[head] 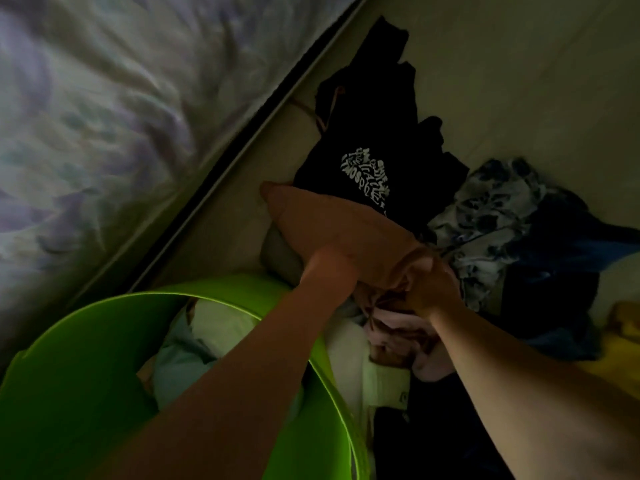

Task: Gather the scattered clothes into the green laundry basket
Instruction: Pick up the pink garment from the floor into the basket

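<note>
A tan garment [322, 223] is being held up between both hands, stretching from a corner near the dark bed frame edge [242, 133] down to the right hand; the left hand [329, 268] is gripping its lower edge, fingers curled into the cloth, while the right hand [429, 282] is bunching its other end in a closed fist; the garment is hanging just above the pile, beyond the far rim of the green laundry basket [69, 341], not inside it. The basket is sitting at lower left, the left forearm crossing over its rim; pale clothes [194, 348] are already lying within it. Beneath the right hand a pink crumpled piece [398, 327] is lying against a white shirt [381, 375]; behind the tan garment a black shirt with white lettering [367, 174] is spreading up the pale floor [519, 81]; to the right a blue-and-white patterned cloth [491, 209] is lying beside dark blue fabric [561, 271], and something yellow [623, 327] is showing at the right edge. A rumpled, pale floral bedspread [104, 98] is filling the upper left; the scene is dim and slightly blurred.
</note>
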The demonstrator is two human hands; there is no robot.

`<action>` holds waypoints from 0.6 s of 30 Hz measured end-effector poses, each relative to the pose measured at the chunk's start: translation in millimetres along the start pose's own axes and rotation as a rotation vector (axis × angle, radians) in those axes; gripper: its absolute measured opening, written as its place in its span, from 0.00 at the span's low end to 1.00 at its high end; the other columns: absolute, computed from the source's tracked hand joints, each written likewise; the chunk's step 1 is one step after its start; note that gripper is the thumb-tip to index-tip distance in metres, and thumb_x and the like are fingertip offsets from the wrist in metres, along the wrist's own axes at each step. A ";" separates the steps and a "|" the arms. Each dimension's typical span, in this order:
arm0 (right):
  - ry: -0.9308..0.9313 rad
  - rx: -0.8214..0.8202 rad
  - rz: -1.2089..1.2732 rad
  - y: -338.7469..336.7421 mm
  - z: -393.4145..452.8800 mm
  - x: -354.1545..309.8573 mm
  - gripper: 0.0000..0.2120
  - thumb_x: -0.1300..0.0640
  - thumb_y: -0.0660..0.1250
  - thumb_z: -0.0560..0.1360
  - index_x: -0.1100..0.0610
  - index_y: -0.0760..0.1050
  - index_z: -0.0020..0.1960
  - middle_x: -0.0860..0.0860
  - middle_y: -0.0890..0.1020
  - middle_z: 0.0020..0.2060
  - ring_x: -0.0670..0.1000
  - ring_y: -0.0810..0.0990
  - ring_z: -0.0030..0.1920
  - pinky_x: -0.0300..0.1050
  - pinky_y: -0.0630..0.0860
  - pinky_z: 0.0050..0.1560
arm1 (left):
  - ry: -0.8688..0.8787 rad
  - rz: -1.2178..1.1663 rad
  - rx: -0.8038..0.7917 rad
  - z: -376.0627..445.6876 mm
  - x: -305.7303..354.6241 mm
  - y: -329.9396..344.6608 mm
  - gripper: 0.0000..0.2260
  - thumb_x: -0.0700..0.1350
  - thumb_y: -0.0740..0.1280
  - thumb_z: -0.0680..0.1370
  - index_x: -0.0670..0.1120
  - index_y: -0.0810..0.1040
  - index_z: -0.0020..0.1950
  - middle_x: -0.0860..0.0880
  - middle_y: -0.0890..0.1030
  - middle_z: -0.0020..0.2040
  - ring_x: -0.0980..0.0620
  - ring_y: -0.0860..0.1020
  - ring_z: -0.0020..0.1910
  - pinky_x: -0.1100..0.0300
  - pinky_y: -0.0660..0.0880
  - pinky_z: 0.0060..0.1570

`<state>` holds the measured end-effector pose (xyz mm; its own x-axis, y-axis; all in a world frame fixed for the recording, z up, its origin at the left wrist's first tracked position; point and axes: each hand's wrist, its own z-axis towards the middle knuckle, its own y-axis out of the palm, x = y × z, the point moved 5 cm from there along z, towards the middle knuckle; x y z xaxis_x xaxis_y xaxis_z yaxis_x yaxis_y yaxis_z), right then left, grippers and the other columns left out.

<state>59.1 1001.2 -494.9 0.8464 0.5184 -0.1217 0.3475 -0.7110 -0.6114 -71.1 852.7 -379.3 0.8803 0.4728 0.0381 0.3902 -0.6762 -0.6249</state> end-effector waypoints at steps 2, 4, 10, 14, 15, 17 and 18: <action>0.177 -0.120 0.072 6.6 -0.5 15.0 0.27 0.53 0.66 0.74 0.49 0.62 0.70 0.57 0.75 0.55 0.56 0.78 0.42 0.48 0.77 0.37 | 0.020 0.042 0.029 9.3 4.9 4.3 0.16 0.37 0.52 0.83 0.41 0.69 0.69 0.42 0.71 0.70 0.44 0.67 0.69 0.53 0.61 0.72; 0.249 -0.268 0.124 15.3 3.2 26.6 0.15 0.58 0.63 0.76 0.56 0.64 0.61 0.56 0.67 0.36 0.51 0.66 0.30 0.50 0.72 0.34 | 0.057 0.063 0.030 11.7 12.6 8.8 0.15 0.37 0.53 0.83 0.41 0.71 0.67 0.42 0.71 0.70 0.43 0.67 0.70 0.51 0.59 0.73; 0.082 -0.259 0.165 -17.7 -10.3 -17.6 0.24 0.68 0.61 0.76 0.46 0.54 0.35 0.45 0.57 0.33 0.40 0.56 0.32 0.27 0.64 0.35 | 0.045 -0.044 0.113 10.1 16.6 11.2 0.16 0.35 0.48 0.83 0.37 0.70 0.66 0.40 0.73 0.67 0.41 0.66 0.69 0.51 0.52 0.75; 0.095 -0.357 0.197 -9.4 -8.8 3.9 0.06 0.65 0.59 0.79 0.63 0.73 0.53 0.58 0.68 0.33 0.55 0.75 0.39 0.33 0.65 0.28 | 0.106 -0.062 0.065 8.7 17.0 17.3 0.16 0.35 0.48 0.82 0.36 0.72 0.63 0.38 0.74 0.64 0.40 0.68 0.67 0.51 0.57 0.74; 0.076 -0.413 0.194 5.0 -6.4 9.5 0.21 0.61 0.61 0.79 0.57 0.64 0.71 0.61 0.73 0.38 0.59 0.76 0.41 0.38 0.65 0.31 | 0.108 -0.098 0.091 7.1 16.9 18.9 0.16 0.34 0.50 0.81 0.36 0.75 0.58 0.38 0.78 0.58 0.41 0.74 0.62 0.50 0.64 0.70; 0.088 -0.431 0.259 11.3 -10.2 15.0 0.34 0.61 0.64 0.77 0.48 0.52 0.77 0.60 0.76 0.42 0.56 0.74 0.40 0.39 0.65 0.32 | 0.100 -0.112 0.221 6.8 16.0 18.7 0.15 0.34 0.54 0.73 0.36 0.80 0.37 0.40 0.81 0.35 0.45 0.83 0.38 0.54 0.81 0.48; 0.079 -0.398 0.215 6.8 -15.9 12.7 0.30 0.63 0.66 0.76 0.47 0.61 0.74 0.58 0.76 0.41 0.54 0.73 0.39 0.38 0.65 0.31 | 0.054 -0.125 0.332 7.3 19.0 13.3 0.15 0.35 0.54 0.69 0.39 0.78 0.28 0.43 0.78 0.26 0.49 0.81 0.28 0.59 0.81 0.37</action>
<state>78.6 995.4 -488.2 0.9391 0.3121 -0.1438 0.2754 -0.9338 -0.2284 -51.1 856.9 -392.6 0.8481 0.5032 0.1659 0.3944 -0.3905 -0.8318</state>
